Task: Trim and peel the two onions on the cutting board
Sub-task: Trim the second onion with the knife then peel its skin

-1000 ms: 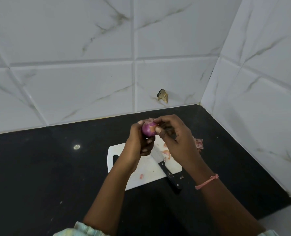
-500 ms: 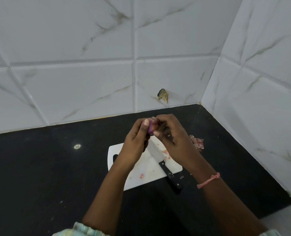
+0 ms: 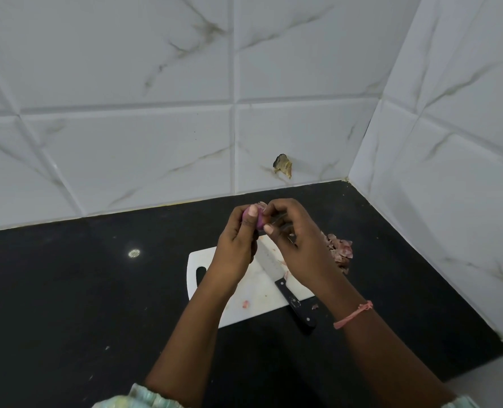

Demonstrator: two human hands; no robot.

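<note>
A small purple onion (image 3: 259, 220) is held in the air above the white cutting board (image 3: 256, 298). My left hand (image 3: 238, 242) grips it, with the thumb pressed across its front. My right hand (image 3: 291, 234) pinches at the onion's right side, where a bit of pale skin (image 3: 262, 205) sticks up at the top. Most of the onion is hidden by my fingers. A knife (image 3: 285, 287) with a black handle lies on the board under my hands. No second onion is in view.
A heap of pinkish onion peel (image 3: 340, 250) lies on the black counter right of the board. A few small scraps sit on the board. White tiled walls meet in a corner at the back right. A pale spot (image 3: 134, 253) marks the counter to the left.
The onion has turned in my left hand, and the left thumb now covers more of it. My right fingers shifted slightly on its right side.
</note>
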